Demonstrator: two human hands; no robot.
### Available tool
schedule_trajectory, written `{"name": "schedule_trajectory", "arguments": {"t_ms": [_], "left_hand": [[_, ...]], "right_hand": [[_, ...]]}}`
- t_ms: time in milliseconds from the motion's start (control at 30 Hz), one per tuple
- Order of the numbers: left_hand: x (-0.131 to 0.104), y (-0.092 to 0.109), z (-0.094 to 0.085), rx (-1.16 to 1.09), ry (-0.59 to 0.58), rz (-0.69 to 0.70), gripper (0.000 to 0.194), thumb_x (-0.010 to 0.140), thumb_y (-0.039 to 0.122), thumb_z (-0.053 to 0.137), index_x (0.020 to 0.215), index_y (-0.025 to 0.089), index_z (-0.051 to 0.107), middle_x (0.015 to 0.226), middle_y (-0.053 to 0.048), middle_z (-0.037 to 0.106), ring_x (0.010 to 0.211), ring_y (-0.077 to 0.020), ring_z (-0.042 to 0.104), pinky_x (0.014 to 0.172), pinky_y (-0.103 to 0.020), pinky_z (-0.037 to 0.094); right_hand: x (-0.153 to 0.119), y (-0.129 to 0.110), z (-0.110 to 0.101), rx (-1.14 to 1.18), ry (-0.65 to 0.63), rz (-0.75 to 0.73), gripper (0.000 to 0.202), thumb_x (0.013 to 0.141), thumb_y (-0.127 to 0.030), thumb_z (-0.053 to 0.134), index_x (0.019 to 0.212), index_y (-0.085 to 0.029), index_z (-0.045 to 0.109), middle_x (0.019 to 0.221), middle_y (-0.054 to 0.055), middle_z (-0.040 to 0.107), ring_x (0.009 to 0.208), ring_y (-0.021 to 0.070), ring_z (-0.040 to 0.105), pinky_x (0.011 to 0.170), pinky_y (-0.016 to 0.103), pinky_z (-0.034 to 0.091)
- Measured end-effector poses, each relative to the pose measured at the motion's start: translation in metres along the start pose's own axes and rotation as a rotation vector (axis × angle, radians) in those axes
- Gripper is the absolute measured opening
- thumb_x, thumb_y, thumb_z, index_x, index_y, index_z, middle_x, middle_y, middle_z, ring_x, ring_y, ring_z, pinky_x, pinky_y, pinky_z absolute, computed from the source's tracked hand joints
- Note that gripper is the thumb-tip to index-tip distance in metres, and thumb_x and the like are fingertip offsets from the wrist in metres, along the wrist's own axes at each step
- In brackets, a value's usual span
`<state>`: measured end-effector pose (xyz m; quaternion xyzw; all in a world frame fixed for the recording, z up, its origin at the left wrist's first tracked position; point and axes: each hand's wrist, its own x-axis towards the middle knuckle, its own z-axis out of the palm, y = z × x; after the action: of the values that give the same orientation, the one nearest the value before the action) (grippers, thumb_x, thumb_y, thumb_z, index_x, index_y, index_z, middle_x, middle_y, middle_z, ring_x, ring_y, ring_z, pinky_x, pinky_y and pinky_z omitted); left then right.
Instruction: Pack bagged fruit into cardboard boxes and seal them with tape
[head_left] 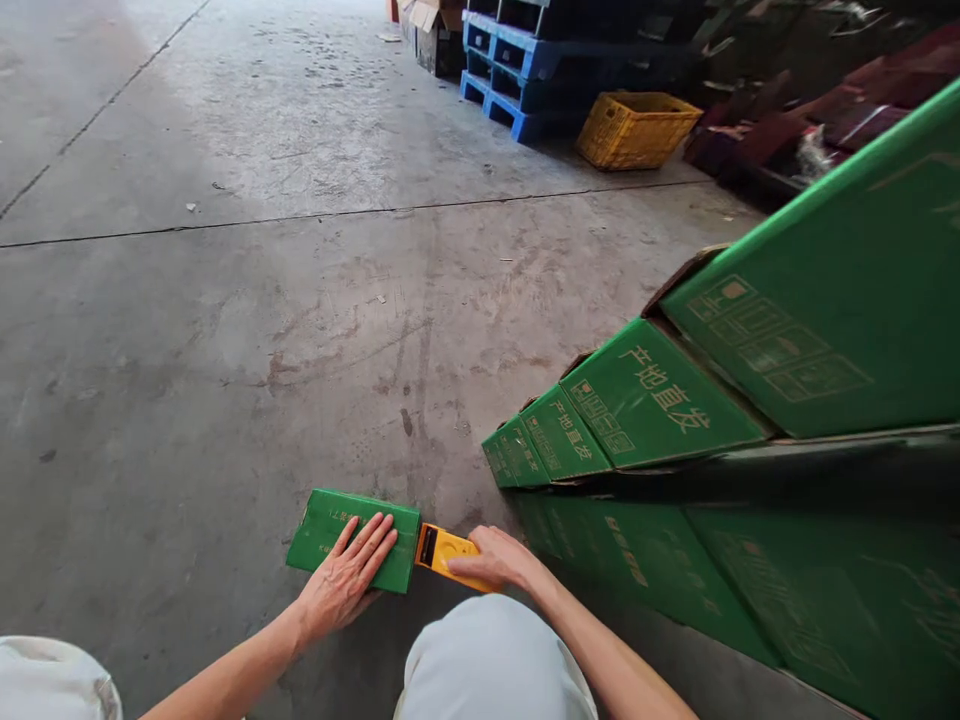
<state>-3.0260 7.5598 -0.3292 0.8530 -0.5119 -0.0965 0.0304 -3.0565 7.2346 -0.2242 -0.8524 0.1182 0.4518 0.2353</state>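
Note:
A small green carton [319, 525] with faint print on top rests on the concrete floor near the bottom of the view. My left hand [349, 570] lies on its top, fingers stretched out and pressing down. In my right hand [495, 560] is a yellow hand tool [454, 553] with a dark slot at its front end. That front end meets or nearly meets the carton's right edge; its exact kind I cannot make out. My fingers wrap the tool's rear part, the thumb along its upper face. The carton's underside is hidden.
Stacked green cartons [660, 400] rise close on the right. Farther back are blue pallets [525, 60], a yellow crate [637, 130] and a brown cardboard box [435, 30]. Concrete floor [225, 300] stretches ahead and left. My pale-clothed knee [495, 665] is just below the tool.

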Motion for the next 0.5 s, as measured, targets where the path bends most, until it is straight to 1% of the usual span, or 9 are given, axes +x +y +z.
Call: {"name": "schedule_trajectory", "arguments": {"t_ms": [67, 133, 200, 267, 333, 400, 433, 500], "left_hand": [[0.001, 0.001, 0.0, -0.01, -0.015, -0.013, 0.105, 0.088, 0.022, 0.063, 0.174, 0.021, 0.003, 0.181, -0.008, 0.012, 0.169, -0.0271, 0.005, 0.137, -0.055, -0.004], [0.002, 0.002, 0.0, -0.028, -0.037, -0.026, 0.11, 0.087, 0.023, 0.067, 0.174, 0.022, 0.001, 0.181, -0.009, 0.011, 0.169, -0.0285, 0.006, 0.137, -0.056, -0.002], [0.003, 0.003, -0.001, -0.05, -0.056, -0.033, 0.113, 0.086, 0.024, 0.07, 0.174, 0.023, -0.001, 0.181, -0.01, 0.01, 0.169, -0.0297, 0.007, 0.137, -0.056, 0.0], [0.005, 0.004, -0.004, -0.076, -0.073, -0.045, 0.117, 0.085, 0.025, 0.074, 0.174, 0.027, -0.002, 0.182, -0.009, 0.007, 0.169, -0.0305, 0.008, 0.137, -0.056, 0.002], [0.01, 0.006, -0.009, -0.105, -0.088, -0.07, 0.122, 0.082, 0.027, 0.082, 0.174, 0.034, 0.001, 0.182, -0.009, 0.0, 0.168, -0.0337, 0.008, 0.136, -0.059, 0.005], [0.02, 0.011, -0.015, -0.139, -0.103, -0.072, 0.127, 0.076, 0.029, 0.089, 0.173, 0.042, 0.008, 0.182, -0.008, -0.007, 0.168, -0.0382, 0.005, 0.134, -0.066, 0.007], [0.028, 0.013, -0.017, -0.155, -0.112, -0.049, 0.126, 0.074, 0.031, 0.092, 0.172, 0.044, 0.013, 0.182, -0.007, -0.009, 0.168, -0.0397, 0.003, 0.133, -0.07, 0.007], [0.046, 0.019, -0.019, -0.179, -0.137, 0.025, 0.116, 0.075, 0.036, 0.092, 0.169, 0.044, 0.025, 0.182, -0.004, -0.01, 0.168, -0.0412, 0.0, 0.128, -0.08, 0.004]], "right_hand": [[0.01, -0.025, 0.004, -0.038, 0.053, 0.03, 0.044, 0.082, -0.052, 0.066, 0.101, -0.017, 0.085, 0.102, 0.017, 0.083, 0.092, 0.0294, 0.077, 0.069, 0.029, 0.048], [0.016, -0.045, 0.007, -0.057, 0.085, 0.06, 0.042, 0.084, -0.046, 0.065, 0.108, -0.017, 0.085, 0.11, 0.018, 0.083, 0.102, 0.031, 0.078, 0.077, 0.03, 0.051], [0.016, -0.055, 0.008, -0.064, 0.091, 0.086, 0.043, 0.086, -0.043, 0.062, 0.112, -0.016, 0.084, 0.113, 0.02, 0.082, 0.106, 0.0323, 0.078, 0.08, 0.032, 0.052], [0.007, -0.052, 0.005, -0.066, 0.083, 0.118, 0.046, 0.088, -0.045, 0.061, 0.114, -0.015, 0.083, 0.115, 0.021, 0.081, 0.107, 0.0336, 0.077, 0.079, 0.032, 0.052], [-0.008, -0.042, 0.0, -0.073, 0.099, 0.149, 0.047, 0.089, -0.049, 0.06, 0.114, -0.015, 0.082, 0.118, 0.021, 0.081, 0.11, 0.0341, 0.076, 0.079, 0.032, 0.051], [-0.022, -0.031, -0.004, -0.083, 0.128, 0.152, 0.045, 0.09, -0.051, 0.06, 0.109, -0.016, 0.081, 0.116, 0.02, 0.081, 0.111, 0.0332, 0.075, 0.078, 0.032, 0.048], [-0.027, -0.026, -0.005, -0.082, 0.132, 0.147, 0.043, 0.091, -0.052, 0.06, 0.105, -0.017, 0.08, 0.113, 0.019, 0.081, 0.109, 0.0328, 0.075, 0.077, 0.031, 0.047], [-0.032, -0.02, -0.003, -0.057, 0.129, 0.154, 0.04, 0.09, -0.055, 0.061, 0.097, -0.019, 0.078, 0.106, 0.016, 0.081, 0.104, 0.0321, 0.075, 0.075, 0.032, 0.045]]}}
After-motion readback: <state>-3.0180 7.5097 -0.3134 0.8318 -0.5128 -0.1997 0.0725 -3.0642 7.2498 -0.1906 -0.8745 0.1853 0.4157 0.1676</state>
